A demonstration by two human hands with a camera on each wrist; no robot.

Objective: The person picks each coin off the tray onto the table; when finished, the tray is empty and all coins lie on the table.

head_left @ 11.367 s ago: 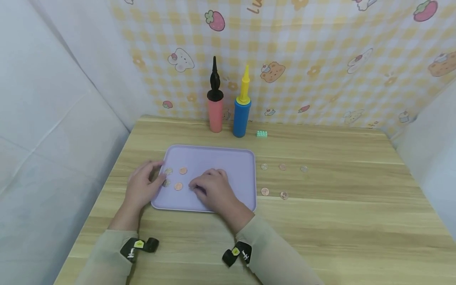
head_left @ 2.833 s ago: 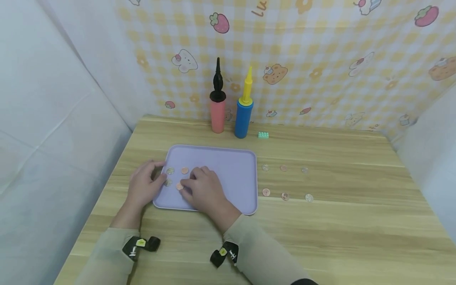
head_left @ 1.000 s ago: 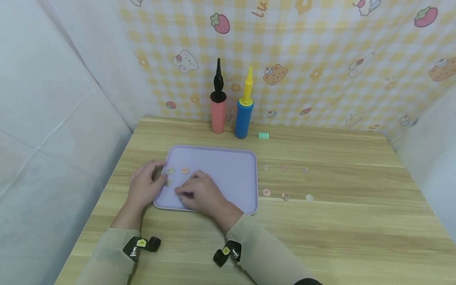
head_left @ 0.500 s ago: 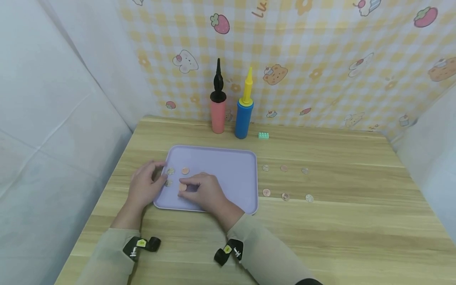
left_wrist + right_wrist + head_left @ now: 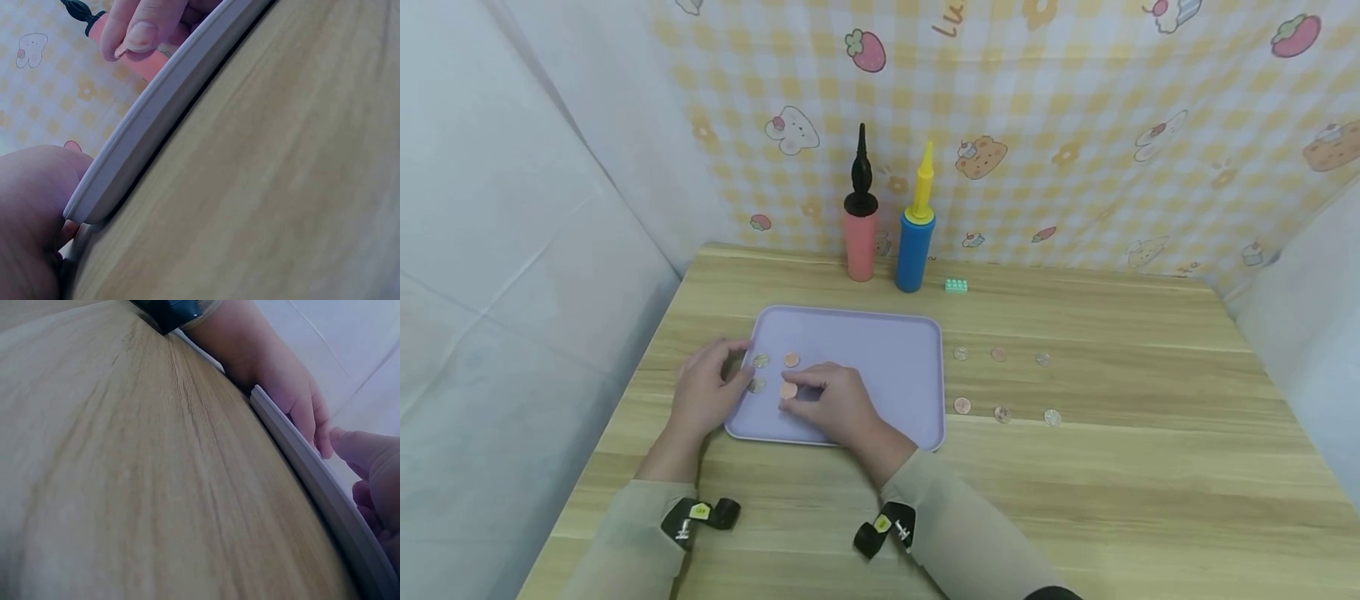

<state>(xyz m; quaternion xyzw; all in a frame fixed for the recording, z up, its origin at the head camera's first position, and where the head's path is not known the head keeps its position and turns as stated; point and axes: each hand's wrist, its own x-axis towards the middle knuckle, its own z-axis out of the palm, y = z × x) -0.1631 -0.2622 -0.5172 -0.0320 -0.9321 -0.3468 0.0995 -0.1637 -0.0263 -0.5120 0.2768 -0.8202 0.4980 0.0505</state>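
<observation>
A lilac tray [image 5: 880, 350] lies on the wooden table. My left hand [image 5: 703, 393] grips its left edge, thumb on the inside near two silver coins [image 5: 762, 361] and a copper coin [image 5: 792, 360]. My right hand [image 5: 801, 392] is over the tray's front left part and pinches another copper coin [image 5: 787, 390] between thumb and fingers. In the left wrist view the tray rim [image 5: 156, 119] runs between my palm and a fingertip [image 5: 140, 28]. The right wrist view shows the tray rim [image 5: 312, 475] with the left hand [image 5: 281, 381] on it.
Several coins [image 5: 1000, 383] lie in two rows on the table to the right of the tray. A pink pump [image 5: 859, 229], a blue pump [image 5: 914, 246] and a small green brick [image 5: 956, 285] stand by the back wall. Walls close in on the left and right.
My right hand has pinched the copper coin off the tray floor and raised it a little. One more coin lies on the table than at first. My left hand has stayed put.
</observation>
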